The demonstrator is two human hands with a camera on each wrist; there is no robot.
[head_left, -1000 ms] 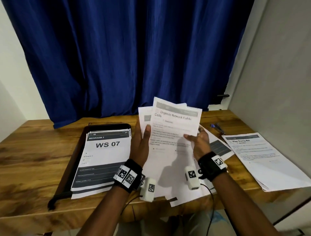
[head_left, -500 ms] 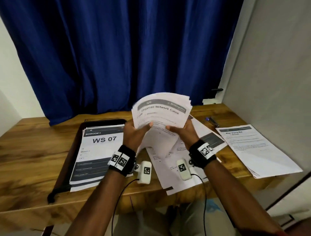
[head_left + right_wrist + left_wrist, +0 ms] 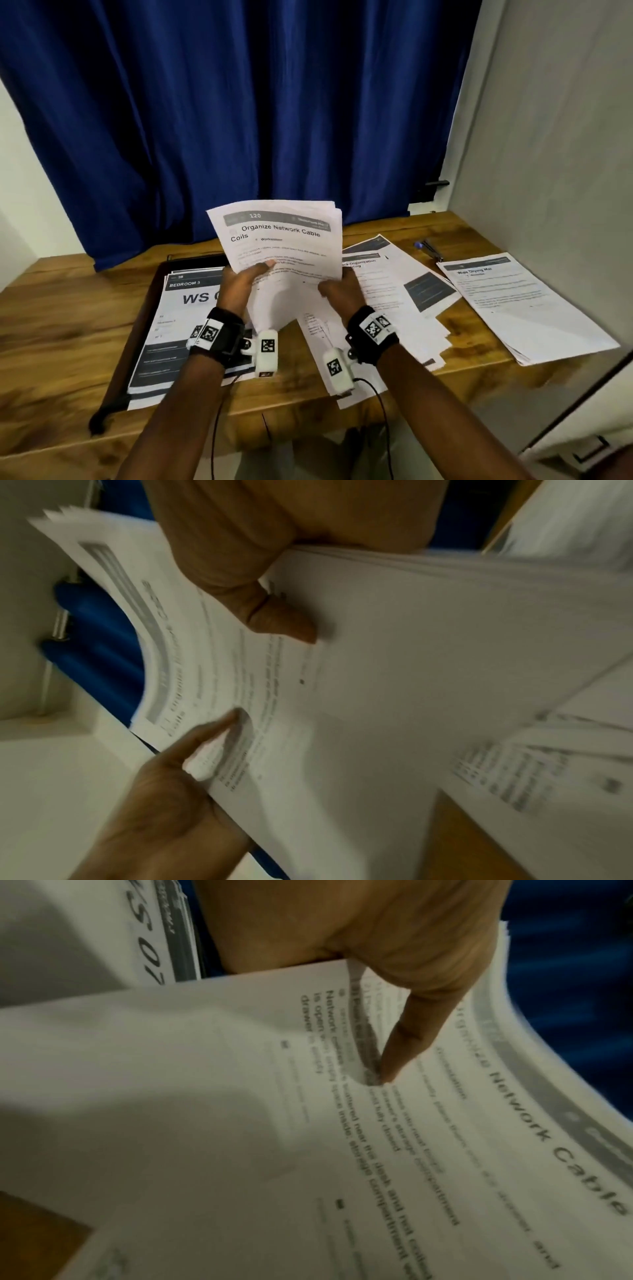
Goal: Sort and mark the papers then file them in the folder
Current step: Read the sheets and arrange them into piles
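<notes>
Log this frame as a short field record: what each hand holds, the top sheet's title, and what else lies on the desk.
left hand: grips the held stack of papers at its left edge, thumb on the front sheet
right hand: grips the same stack at its right edge
top sheet title: Organize Network Cable Coils
stack state: lifted off the wooden desk, upright, top bowed
folder: black, lying open at left, WS 07 papers on it
loose sheets: fanned out under the hands
right pile: titled Wipe Drying Mat
pen: at the far right of the desk
</notes>
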